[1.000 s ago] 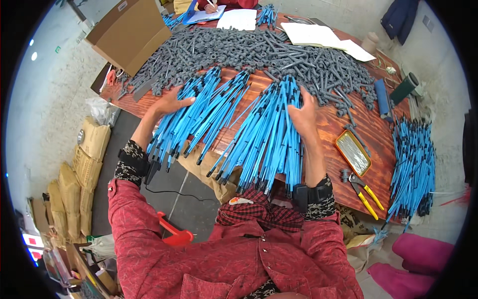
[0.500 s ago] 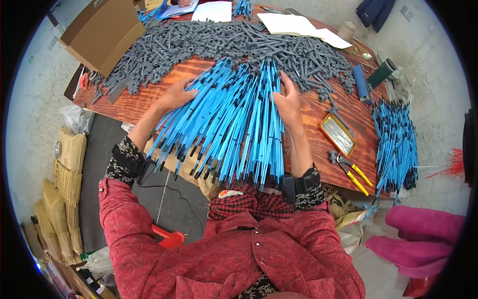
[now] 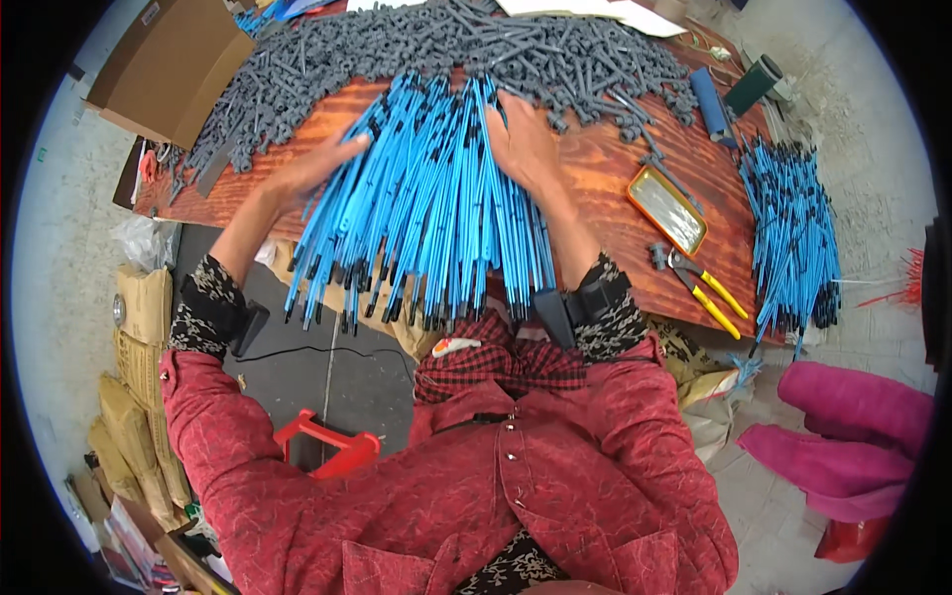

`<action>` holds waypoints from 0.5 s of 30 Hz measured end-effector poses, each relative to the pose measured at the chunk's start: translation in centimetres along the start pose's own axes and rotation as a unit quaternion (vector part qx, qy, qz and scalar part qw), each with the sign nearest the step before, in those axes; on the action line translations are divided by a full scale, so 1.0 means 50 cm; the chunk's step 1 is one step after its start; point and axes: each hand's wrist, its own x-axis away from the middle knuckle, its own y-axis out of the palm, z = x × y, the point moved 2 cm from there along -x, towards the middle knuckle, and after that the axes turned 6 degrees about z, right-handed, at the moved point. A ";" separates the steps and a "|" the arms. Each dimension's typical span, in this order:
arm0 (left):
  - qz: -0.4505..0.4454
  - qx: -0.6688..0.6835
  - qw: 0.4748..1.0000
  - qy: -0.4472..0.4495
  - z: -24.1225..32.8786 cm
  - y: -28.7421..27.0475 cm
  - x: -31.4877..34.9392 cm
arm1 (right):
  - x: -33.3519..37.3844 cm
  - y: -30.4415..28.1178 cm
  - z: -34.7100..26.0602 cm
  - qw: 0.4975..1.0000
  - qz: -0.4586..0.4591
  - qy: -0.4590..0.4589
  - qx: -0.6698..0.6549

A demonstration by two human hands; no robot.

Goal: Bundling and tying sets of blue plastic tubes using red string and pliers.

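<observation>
Both my hands on the blue rod bundle, mid-bench, one per side. L hand fairly wide, thumb out over the L flank; fingertips hidden behind rods, can't tell how far they wrap. R hand also wide, palm along the R flank nr the top, thumb on the rods, other fingers partly hidden. Rods fan out twd me, black-tipped lower ends overhang the nr bench edge.

Pile of grey plastic parts just beyond the top ends. To my R: orange-rimmed tin, pliers w/ yellow grips just below it, 2nd blue rod batch at far R edge. Cardboard box far L.
</observation>
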 end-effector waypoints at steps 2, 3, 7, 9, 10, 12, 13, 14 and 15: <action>0.000 -0.063 0.998 -0.018 -0.006 -0.020 0.011 | -0.004 -0.022 -0.036 1.000 -0.009 0.000 0.004; -0.011 -0.118 0.993 0.003 -0.024 -0.042 0.003 | -0.010 -0.036 -0.050 0.997 -0.048 -0.008 0.061; -0.027 -0.035 0.993 -0.108 -0.037 -0.105 -0.009 | -0.016 -0.082 -0.052 0.995 -0.051 0.030 0.080; 0.019 0.044 0.988 -0.150 -0.017 -0.096 -0.019 | -0.011 -0.073 0.003 0.981 -0.150 0.113 0.054; 0.016 0.042 0.988 -0.150 -0.020 -0.087 -0.040 | 0.003 -0.033 0.052 0.988 -0.089 0.000 0.124; -0.027 0.046 0.994 -0.091 -0.064 -0.128 -0.037 | 0.033 -0.037 -0.099 0.957 -0.223 0.090 -0.164; -0.046 0.078 0.994 -0.062 -0.010 -0.034 -0.047 | 0.030 -0.049 -0.079 0.962 -0.208 0.100 -0.147; -0.030 0.068 0.994 -0.082 -0.001 -0.001 -0.045 | 0.033 -0.037 -0.080 0.918 -0.275 0.147 -0.244; -0.012 0.059 0.993 -0.099 -0.001 0.021 -0.047 | 0.032 -0.027 -0.087 0.859 -0.337 0.189 -0.336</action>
